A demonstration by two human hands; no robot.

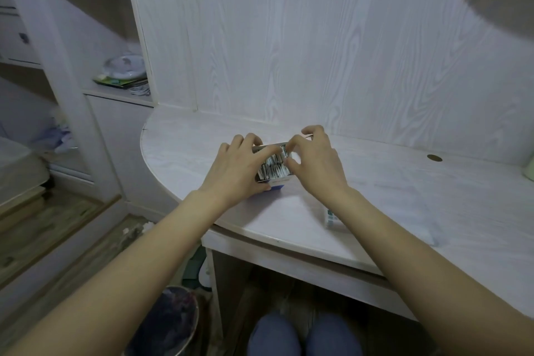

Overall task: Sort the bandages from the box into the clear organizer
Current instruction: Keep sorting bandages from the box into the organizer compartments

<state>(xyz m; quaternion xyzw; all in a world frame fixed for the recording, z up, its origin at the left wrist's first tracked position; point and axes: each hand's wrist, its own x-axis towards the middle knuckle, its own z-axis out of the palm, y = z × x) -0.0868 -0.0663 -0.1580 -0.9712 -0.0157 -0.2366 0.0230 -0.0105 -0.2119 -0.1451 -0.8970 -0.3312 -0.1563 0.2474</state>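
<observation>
While both hands work at frame centre, I see the left hand (pixel 235 166) curled around the left side of the open bandage box (pixel 273 170), thumb on its blue front. My right hand (pixel 313 160) pinches at the top of the packed bandages (pixel 274 167), white strips standing on edge; no print on them is legible to me. A clear organizer (pixel 332 218) lies lower right, partly under the right forearm, with a green label too blurred to read. Pale wood-grain desk (pixel 404 188) curves at its left edge, bare toward the right.
</observation>
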